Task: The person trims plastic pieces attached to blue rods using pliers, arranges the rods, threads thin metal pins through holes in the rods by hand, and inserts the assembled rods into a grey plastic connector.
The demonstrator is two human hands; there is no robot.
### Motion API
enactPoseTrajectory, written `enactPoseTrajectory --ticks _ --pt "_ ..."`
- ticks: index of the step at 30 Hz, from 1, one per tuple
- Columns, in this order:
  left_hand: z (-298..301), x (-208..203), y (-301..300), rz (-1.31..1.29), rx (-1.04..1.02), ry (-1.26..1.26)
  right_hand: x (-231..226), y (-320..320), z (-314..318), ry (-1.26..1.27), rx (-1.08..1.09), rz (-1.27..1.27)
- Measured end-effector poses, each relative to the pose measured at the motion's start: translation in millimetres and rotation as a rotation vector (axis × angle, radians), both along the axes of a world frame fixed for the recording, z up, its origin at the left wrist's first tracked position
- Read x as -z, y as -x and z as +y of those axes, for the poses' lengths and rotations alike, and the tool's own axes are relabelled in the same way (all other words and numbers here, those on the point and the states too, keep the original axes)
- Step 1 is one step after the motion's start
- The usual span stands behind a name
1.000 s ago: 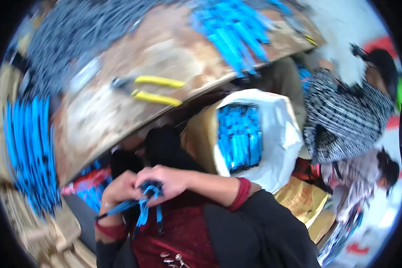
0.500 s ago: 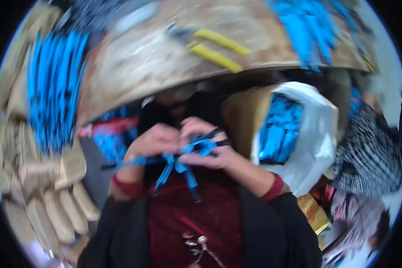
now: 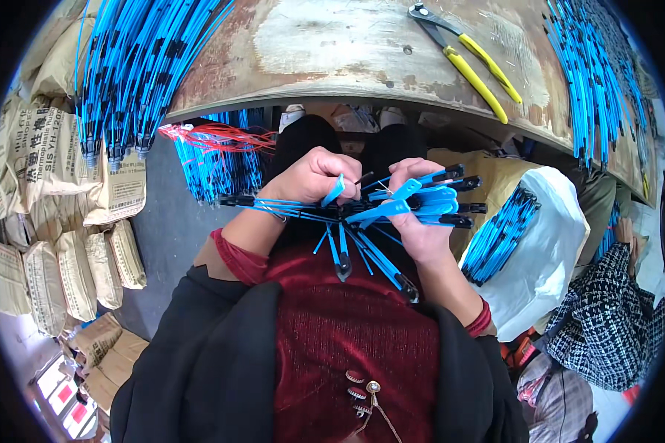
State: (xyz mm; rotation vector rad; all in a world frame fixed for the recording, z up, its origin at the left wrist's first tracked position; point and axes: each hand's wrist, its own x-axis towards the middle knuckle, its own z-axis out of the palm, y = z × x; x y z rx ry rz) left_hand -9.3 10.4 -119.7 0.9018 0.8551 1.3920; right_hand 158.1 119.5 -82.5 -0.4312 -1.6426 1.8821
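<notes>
Above my lap, both hands hold parts of one bunch of thin blue plastic sticks (image 3: 434,201) with black fittings and broad blue tabs. My right hand (image 3: 425,238) is closed round the bunch, its thumb pressed over the tabs, with black ends poking out to the right. Close beside it, my left hand (image 3: 316,174) is curled in a pinch on a blue stick (image 3: 335,190) of the bunch. Other sticks fan out below the hands and across my left wrist. A thin dark tip shows between the hands; the left fingertips are partly hidden.
Yellow-handled pliers (image 3: 474,70) lie on the worn wooden table (image 3: 318,44). Blue stick bundles hang over its edge at left (image 3: 125,81) and right (image 3: 595,88). A white-lined sack (image 3: 550,258) holding more stands at right. Red ties (image 3: 222,139) lie on another bundle. Paper sacks (image 3: 74,277) are stacked left.
The view has shifted, so the table and pliers appear higher and further right. My hands now stand a little apart, and the bunch in them is spread wider.
</notes>
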Motion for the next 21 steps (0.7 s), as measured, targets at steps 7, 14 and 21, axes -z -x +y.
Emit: enactPoseTrajectory --ticks 7,14,21 --pt "4.4 -4.8 -6.9 0.031 -0.067 0.022 -0.6 3.1 1.2 -0.012 -0.012 0.069" --pt "0.8 -5.9 -11.3 0.037 -0.079 0.003 -9.0 1.3 -3.8 0.003 -0.019 -0.023" --pt "5.6 -5.0 -11.3 0.016 -0.117 -0.020 -13.5 5.0 -4.9 0.120 0.017 -0.058"
